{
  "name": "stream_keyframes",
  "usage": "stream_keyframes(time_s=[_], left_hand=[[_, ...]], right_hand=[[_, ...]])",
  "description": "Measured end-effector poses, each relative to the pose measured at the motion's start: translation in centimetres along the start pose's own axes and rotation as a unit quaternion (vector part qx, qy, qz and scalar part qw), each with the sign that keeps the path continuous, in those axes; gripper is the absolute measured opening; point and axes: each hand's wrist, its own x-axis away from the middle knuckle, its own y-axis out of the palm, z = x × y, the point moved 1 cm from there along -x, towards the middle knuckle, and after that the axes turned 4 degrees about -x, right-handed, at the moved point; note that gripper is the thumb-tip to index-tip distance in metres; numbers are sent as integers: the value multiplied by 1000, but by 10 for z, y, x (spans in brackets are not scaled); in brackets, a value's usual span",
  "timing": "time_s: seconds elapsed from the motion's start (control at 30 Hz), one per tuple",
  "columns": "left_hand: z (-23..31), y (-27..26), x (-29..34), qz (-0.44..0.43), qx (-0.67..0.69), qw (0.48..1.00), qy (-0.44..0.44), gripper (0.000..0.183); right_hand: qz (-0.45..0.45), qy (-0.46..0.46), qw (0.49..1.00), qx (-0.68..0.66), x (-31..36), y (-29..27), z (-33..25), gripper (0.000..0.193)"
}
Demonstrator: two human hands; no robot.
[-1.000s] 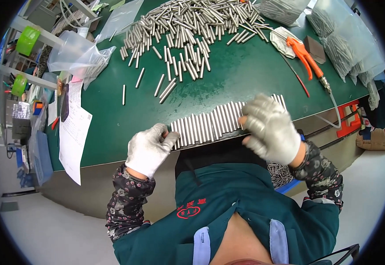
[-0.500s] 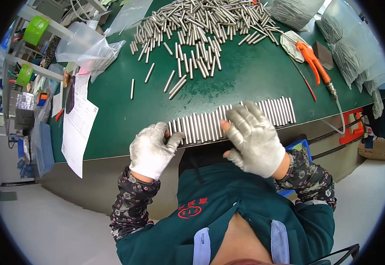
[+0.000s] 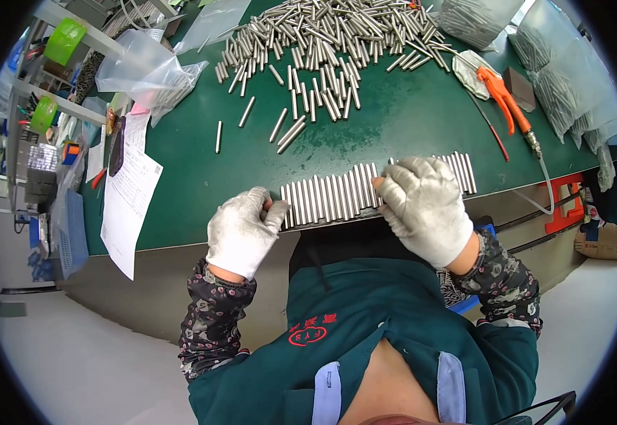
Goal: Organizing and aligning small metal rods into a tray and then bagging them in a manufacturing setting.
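Observation:
A row of short, smooth steel pins (image 3: 330,197) stands side by side along the near edge of the green table. My left hand (image 3: 241,232), in a pale grey-white glove, is at the row's left end, with fingers curled in and the thumb against the endmost pin. Whatever lies inside its grip is hidden. In a matching glove, my right hand (image 3: 425,209) bends its fingers down over the right part of the row. It covers several pins there, while more show beyond it. Farther back, a large loose heap of pins (image 3: 330,42) spreads over the table.
An orange air gun (image 3: 501,99) with a hose lies at the right, near a red-tipped thin rod (image 3: 496,142) and bagged pins (image 3: 553,88). Paper sheets (image 3: 130,205) hang over the left edge, below a clear bag (image 3: 149,71). A blue bin (image 3: 464,304) is under the table.
My right hand has gone from flat, spread fingers to curled ones, and has shifted slightly right along the row. My left hand stays at the left end, its thumb drawn closer to the fingers.

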Motion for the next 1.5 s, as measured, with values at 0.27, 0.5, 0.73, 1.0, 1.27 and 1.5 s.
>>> stream_keyframes(time_s=[0.27,0.5,0.73,1.0,1.27,1.5], left_hand=[[-5,1,0,-6,-28,999,31,15],[-16,1,0,9,-87,996,29,16],[-36,-2,3,49,-64,989,125,55],[-43,3,16,-80,-87,962,246,90],[-62,4,19,-53,-42,968,241,93],[-66,3,18,1,21,967,255,93]], right_hand=[[-114,165,977,-68,-1,11,-12,12],[-126,159,974,-98,-8,28,-27,16],[-134,104,983,-75,-15,20,-39,37],[-170,12,980,-99,2,40,-55,62],[-179,14,979,-100,-12,54,-68,73],[-98,11,983,-153,-16,49,-58,62]])
